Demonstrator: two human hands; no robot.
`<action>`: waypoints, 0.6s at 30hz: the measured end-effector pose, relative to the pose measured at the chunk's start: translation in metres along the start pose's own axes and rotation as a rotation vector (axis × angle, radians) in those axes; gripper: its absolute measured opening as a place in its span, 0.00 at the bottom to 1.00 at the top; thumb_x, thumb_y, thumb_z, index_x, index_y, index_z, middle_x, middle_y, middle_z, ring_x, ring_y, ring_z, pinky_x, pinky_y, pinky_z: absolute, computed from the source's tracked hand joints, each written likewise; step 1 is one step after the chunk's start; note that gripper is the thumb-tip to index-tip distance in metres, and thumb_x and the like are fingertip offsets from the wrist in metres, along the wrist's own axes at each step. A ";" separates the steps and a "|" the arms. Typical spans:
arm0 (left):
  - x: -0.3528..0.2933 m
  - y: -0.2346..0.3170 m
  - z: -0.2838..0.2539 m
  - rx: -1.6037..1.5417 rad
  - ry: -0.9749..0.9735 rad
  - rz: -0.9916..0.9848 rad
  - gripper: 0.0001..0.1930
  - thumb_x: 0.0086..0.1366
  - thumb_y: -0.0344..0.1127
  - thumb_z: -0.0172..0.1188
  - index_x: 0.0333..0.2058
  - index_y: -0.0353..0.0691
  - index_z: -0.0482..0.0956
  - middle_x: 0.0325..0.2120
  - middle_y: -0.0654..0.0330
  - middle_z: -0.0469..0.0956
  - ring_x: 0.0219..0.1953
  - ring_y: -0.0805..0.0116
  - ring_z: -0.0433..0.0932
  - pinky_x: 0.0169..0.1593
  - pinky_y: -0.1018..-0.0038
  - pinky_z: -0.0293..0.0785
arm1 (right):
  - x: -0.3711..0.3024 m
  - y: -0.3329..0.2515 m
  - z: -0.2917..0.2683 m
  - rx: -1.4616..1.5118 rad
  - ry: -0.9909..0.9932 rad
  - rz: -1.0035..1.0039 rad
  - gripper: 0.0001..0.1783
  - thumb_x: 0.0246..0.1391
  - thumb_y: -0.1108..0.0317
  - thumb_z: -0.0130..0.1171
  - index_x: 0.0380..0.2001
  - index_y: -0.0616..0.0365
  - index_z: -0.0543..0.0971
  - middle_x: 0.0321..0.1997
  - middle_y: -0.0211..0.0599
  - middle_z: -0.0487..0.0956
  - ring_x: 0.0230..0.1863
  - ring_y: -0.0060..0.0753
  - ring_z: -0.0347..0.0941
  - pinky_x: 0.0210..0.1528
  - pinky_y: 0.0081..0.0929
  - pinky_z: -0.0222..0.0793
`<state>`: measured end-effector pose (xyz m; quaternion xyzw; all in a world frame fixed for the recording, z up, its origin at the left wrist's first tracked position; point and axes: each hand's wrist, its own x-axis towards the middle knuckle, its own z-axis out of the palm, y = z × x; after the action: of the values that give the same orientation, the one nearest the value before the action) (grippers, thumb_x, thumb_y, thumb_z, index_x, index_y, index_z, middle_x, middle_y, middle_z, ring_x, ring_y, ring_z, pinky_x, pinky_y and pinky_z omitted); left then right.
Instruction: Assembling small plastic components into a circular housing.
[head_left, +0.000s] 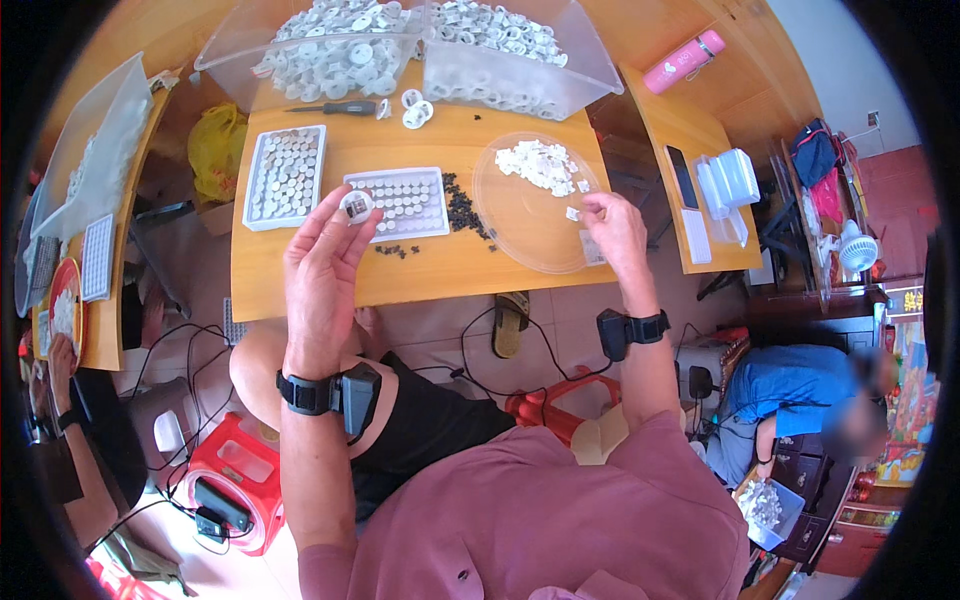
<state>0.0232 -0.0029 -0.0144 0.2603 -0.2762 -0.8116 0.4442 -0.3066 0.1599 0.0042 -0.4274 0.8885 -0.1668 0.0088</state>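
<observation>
My left hand (325, 262) holds up a round white plastic piece (356, 207) with small dark parts in its middle, gripped at the fingertips. Behind it is a white tray (432, 222) with rows of round pieces. My right hand (617, 232) is over the right side of a round transparent lid or tray (500, 230), fingers pinched. A small white square piece (573, 214) is right at those fingertips; whether they grip it I cannot tell. A heap of similar white pieces (537, 166) lies on the lid. Small black parts (461, 208) are scattered between the tray and the lid.
Another tray (250, 208) of round pieces stands at left. A screwdriver (335, 108) and loose round pieces (415, 115) lie in front of two large transparent bins (515, 88). A pink bottle (684, 62) and phone (682, 176) are on the right table. Other people work at both sides.
</observation>
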 end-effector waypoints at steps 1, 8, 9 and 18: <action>0.000 0.000 0.000 0.001 -0.002 -0.001 0.17 0.71 0.26 0.50 0.57 0.28 0.70 0.49 0.47 0.78 0.50 0.57 0.80 0.57 0.71 0.77 | -0.002 -0.004 0.000 0.001 0.002 0.002 0.10 0.51 0.68 0.62 0.38 0.54 0.83 0.41 0.42 0.83 0.43 0.46 0.80 0.45 0.40 0.74; 0.001 -0.002 -0.003 -0.008 -0.005 -0.010 0.17 0.71 0.26 0.50 0.57 0.27 0.69 0.48 0.46 0.78 0.50 0.55 0.80 0.56 0.70 0.78 | -0.002 -0.009 0.005 0.036 -0.113 0.057 0.09 0.50 0.71 0.64 0.36 0.59 0.81 0.40 0.45 0.83 0.41 0.44 0.80 0.44 0.39 0.75; 0.001 -0.002 -0.004 -0.011 -0.010 -0.008 0.17 0.71 0.26 0.50 0.57 0.27 0.69 0.48 0.46 0.78 0.50 0.55 0.80 0.56 0.70 0.78 | 0.000 -0.010 0.005 0.060 -0.137 0.077 0.08 0.50 0.72 0.64 0.35 0.59 0.80 0.40 0.45 0.83 0.40 0.44 0.81 0.43 0.38 0.75; 0.000 -0.005 0.001 0.000 -0.051 -0.070 0.18 0.71 0.27 0.51 0.57 0.28 0.69 0.46 0.49 0.79 0.48 0.57 0.81 0.56 0.70 0.77 | -0.010 -0.039 0.021 0.863 -0.113 -0.073 0.14 0.52 0.78 0.60 0.43 0.58 0.76 0.30 0.28 0.75 0.27 0.16 0.70 0.26 0.16 0.68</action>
<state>0.0197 -0.0002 -0.0174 0.2491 -0.2780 -0.8330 0.4083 -0.2678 0.1394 -0.0048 -0.4243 0.7196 -0.4996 0.2293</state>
